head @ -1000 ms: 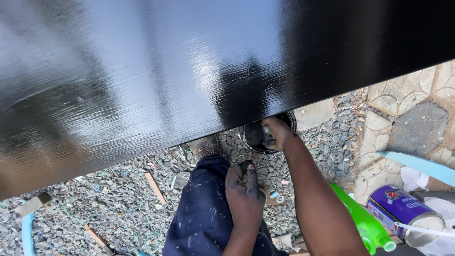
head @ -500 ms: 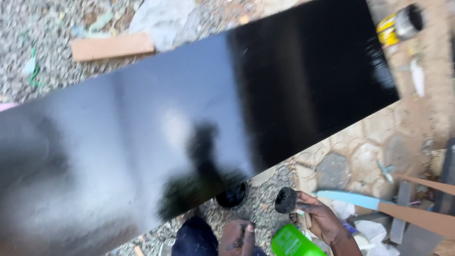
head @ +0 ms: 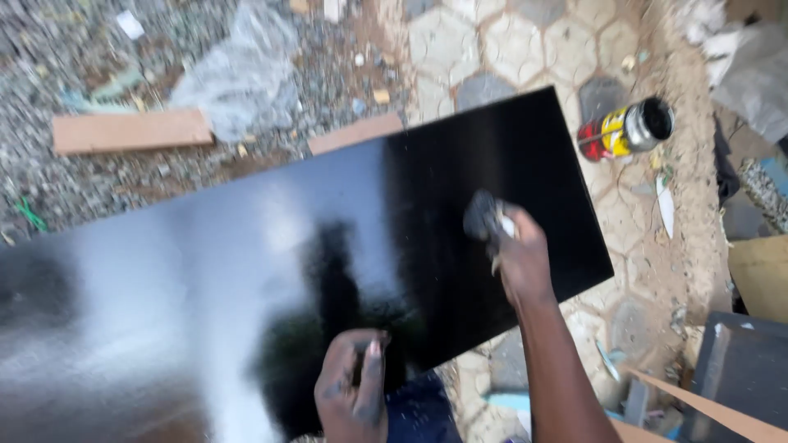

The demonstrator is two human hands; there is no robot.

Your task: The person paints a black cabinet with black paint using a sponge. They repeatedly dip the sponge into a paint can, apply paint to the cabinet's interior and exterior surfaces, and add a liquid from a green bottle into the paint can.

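A large glossy black painted board (head: 246, 271) fills the middle of the view, wet and reflective. My right hand (head: 519, 258) is over its right part, gripping a dark paint-soaked sponge or pad (head: 483, 216) that touches the board's surface. My left hand (head: 355, 394), smeared with black paint, sits at the board's near edge with its fingers loosely curled and nothing clearly in them.
A red and yellow paint can (head: 625, 129) lies on its side on the paving at the upper right. Wooden offcuts (head: 130, 130) and a crumpled plastic sheet (head: 238, 78) lie on gravel beyond the board. A dark box (head: 739, 377) stands at the lower right.
My right hand came up from below the board's edge onto its right part with the pad. The view has tilted up, showing more ground beyond the board.
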